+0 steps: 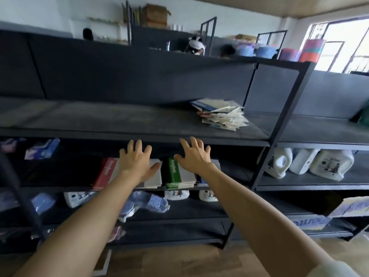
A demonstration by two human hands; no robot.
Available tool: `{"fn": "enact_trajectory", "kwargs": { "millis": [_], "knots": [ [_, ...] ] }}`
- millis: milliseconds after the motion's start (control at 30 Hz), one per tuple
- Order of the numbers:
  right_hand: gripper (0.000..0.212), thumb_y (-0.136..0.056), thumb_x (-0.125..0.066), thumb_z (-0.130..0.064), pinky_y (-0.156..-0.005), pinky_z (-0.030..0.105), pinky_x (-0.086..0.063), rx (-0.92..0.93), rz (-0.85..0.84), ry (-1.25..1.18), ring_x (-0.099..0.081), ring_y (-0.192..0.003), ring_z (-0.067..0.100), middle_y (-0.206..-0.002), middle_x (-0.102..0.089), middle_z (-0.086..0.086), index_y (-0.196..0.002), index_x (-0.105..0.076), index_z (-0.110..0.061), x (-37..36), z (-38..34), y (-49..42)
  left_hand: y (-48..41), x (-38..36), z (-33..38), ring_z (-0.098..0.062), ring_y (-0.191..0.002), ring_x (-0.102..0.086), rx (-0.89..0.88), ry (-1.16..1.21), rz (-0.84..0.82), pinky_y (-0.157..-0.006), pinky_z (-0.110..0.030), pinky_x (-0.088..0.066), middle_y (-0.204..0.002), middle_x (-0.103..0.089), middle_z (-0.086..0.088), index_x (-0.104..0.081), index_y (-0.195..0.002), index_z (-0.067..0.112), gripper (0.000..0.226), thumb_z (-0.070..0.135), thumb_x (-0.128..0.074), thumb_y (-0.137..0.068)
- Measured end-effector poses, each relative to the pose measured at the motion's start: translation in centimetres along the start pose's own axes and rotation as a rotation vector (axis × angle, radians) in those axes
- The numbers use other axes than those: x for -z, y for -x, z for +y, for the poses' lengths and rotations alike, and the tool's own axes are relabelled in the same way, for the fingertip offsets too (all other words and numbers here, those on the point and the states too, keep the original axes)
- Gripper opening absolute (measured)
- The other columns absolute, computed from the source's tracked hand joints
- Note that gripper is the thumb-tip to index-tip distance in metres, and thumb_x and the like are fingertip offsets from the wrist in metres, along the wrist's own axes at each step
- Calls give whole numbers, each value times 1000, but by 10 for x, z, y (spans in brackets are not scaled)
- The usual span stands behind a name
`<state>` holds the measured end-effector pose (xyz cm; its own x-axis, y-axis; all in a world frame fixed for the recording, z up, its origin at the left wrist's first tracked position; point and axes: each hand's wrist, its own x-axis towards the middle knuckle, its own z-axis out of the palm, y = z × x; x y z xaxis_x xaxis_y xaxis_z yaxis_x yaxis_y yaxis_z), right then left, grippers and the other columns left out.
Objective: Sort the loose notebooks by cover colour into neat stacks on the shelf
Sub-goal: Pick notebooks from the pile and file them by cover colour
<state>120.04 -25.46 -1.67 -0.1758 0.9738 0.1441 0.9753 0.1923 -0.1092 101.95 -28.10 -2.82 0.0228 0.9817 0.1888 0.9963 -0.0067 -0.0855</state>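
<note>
Our left hand and right hand hover spread, holding nothing; the loose notebooks lie fanned on the upper shelf, up-right, nearer the right hand.

I count two hands, a left hand and a right hand, and behind them on the middle shelf two neat stacks: one red stack and one green stack. One loose pile of notebooks sits on the upper shelf — too jumbled for me to count the books in it. Off to the right I make out three white jugs, and along the top two blue buckets and one box.
</note>
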Motion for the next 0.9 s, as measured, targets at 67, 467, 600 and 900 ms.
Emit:
{"fn": "enact_trajectory", "kwargs": {
  "millis": [67, 467, 600, 900],
  "knots": [
    [66, -94, -40, -53, -111, 57, -14, -13, 24, -5, -9, -142, 33, -155, -11, 10, -149, -17, -25, 10, 11, -14, -18, 11, 9, -33, -144, -7, -10, 12, 15, -109, -47, -23, -156, -11, -11, -25, -144, 21, 68, 62, -35, -90],
    [62, -92, -45, -51, -110, 55, -20, -110, 99, -7, -20, -138, 35, -150, -24, 11, -144, -29, -22, 23, 141, -149, -185, 3, 90, -31, -143, -12, -73, 13, 57, -109, -45, -25, -154, -17, -9, -23, -146, 23, 69, 63, -33, -90],
    [60, -93, -45, -49, -108, 56, -23, -104, 63, 17, -23, -137, 35, -146, -29, 12, -142, -33, -18, 30, 182, -202, -239, -1, 125, -31, -143, -14, -89, 32, 63, -108, -45, -26, -153, -20, -8, -26, -144, 23, 68, 62, -35, -90],
    [62, -93, -49, -49, -106, 51, -30, -18, -48, 120, -32, -130, 32, -140, -35, 13, -140, -37, -9, 24, 205, -298, -311, -11, 156, -27, -138, -26, -107, 112, 83, -105, -43, -31, -147, -33, -5, -36, -139, 22, 60, 58, -37, -91]
  ]
}}
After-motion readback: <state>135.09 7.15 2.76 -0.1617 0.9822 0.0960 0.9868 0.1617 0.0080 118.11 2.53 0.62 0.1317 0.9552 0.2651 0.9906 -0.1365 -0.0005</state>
